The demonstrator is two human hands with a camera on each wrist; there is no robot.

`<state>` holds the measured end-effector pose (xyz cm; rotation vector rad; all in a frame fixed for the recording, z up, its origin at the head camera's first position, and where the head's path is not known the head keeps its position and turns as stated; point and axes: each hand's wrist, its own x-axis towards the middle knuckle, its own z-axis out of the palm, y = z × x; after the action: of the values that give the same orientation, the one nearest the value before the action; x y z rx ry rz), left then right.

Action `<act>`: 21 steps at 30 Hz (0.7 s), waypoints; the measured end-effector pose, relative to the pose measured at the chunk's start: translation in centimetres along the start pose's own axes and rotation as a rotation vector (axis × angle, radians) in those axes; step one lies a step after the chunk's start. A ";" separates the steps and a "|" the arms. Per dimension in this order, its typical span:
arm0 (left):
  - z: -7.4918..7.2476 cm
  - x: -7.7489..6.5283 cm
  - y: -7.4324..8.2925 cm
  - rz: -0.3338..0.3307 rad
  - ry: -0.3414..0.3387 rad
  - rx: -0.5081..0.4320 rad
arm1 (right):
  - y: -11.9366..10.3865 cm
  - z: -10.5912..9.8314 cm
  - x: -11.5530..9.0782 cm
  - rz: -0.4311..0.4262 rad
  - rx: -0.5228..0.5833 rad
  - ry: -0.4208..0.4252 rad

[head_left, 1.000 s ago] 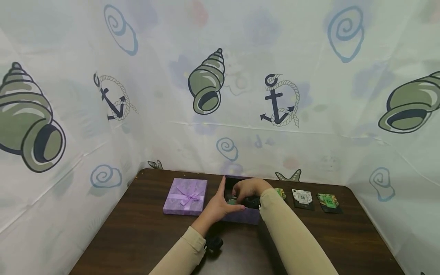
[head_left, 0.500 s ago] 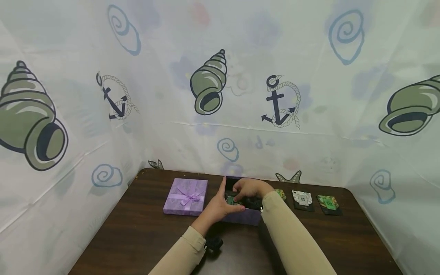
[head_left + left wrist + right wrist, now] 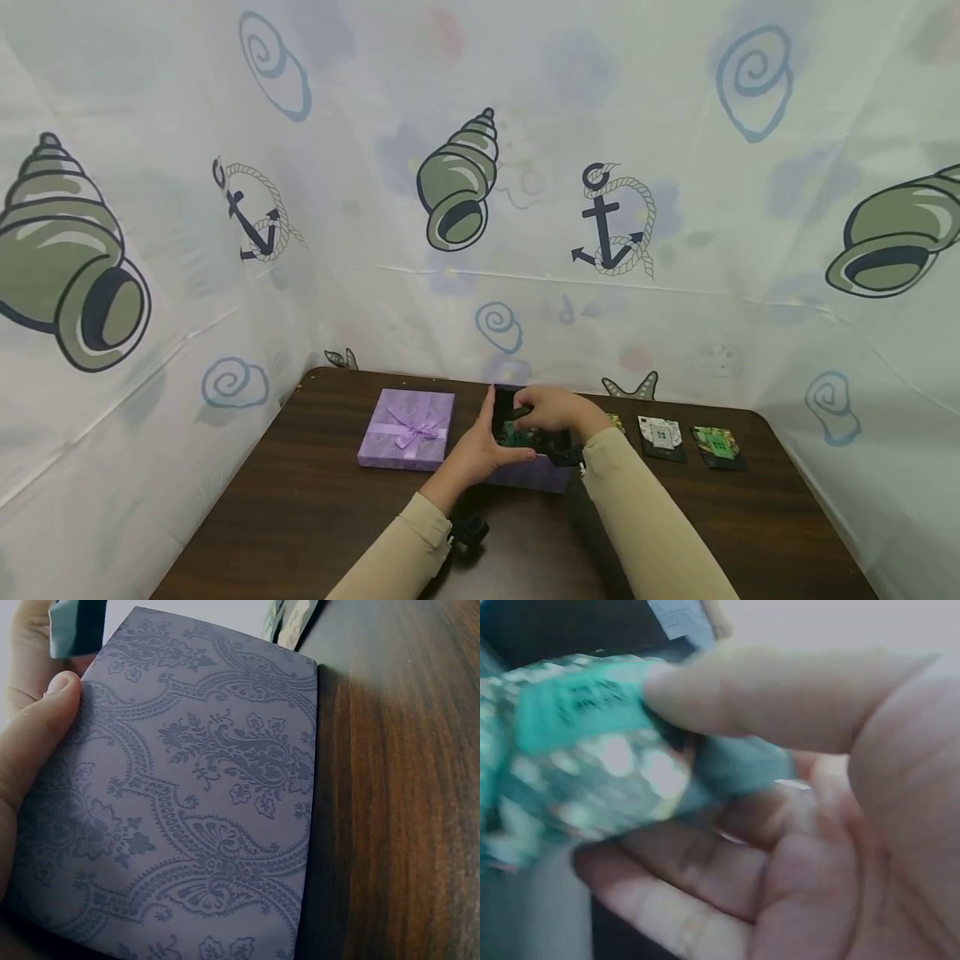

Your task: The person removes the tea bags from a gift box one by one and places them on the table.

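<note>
A purple patterned gift box (image 3: 528,477) with a dark inside stands in the middle of the table. My left hand (image 3: 476,450) holds its left side, the thumb lying along the front wall (image 3: 202,795) in the left wrist view. Over the box opening, my right hand (image 3: 555,408) pinches a green-and-black printed packet (image 3: 585,765) between thumb and fingers. The right wrist view is blurred, so the print cannot be read. Other green items (image 3: 517,435) show inside the box, partly hidden by my hands.
The purple box lid (image 3: 408,429) with a ribbon bow lies left of the box. To its right lie a white-and-black packet (image 3: 662,437), a green-and-black packet (image 3: 720,446) and a partly hidden one (image 3: 617,422). Printed cloth encloses the table's back and sides.
My right hand has risen a little and shifted right over the box, and a packet now shows at its fingers. More green shows inside the box. My left hand stays on the box.
</note>
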<state>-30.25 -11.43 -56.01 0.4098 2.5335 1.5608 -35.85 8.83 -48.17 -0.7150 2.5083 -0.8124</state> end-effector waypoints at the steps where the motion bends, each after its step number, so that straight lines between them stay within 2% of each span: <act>1: 0.1 0.0 0.0 0.001 0.004 -0.002 | -0.1 -0.1 -0.2 -0.001 -0.012 0.027; 3: 0.2 0.1 0.0 0.000 0.010 -0.005 | -0.2 -0.2 -0.7 -0.013 -0.033 0.080; 5: 0.3 0.2 0.0 0.003 0.014 -0.010 | -0.2 -0.2 -1.2 -0.021 -0.007 0.126; 10: 0.4 0.5 0.0 0.012 0.013 -0.032 | 0.3 0.0 -2.7 -0.057 0.152 0.210; 14: 0.4 0.6 0.0 0.009 0.013 -0.024 | 1.1 0.2 -3.8 -0.132 0.255 0.243; 18: 0.4 0.6 0.2 -0.018 0.024 0.001 | 1.8 0.7 -4.8 -0.211 0.225 0.314; 21: 0.5 0.7 0.2 -0.027 0.031 0.001 | 2.2 1.2 -5.4 -0.203 0.202 0.392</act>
<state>-30.73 -10.66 -56.03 0.3528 2.5514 1.5691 -31.72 13.01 -49.32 -0.8138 2.6599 -1.3745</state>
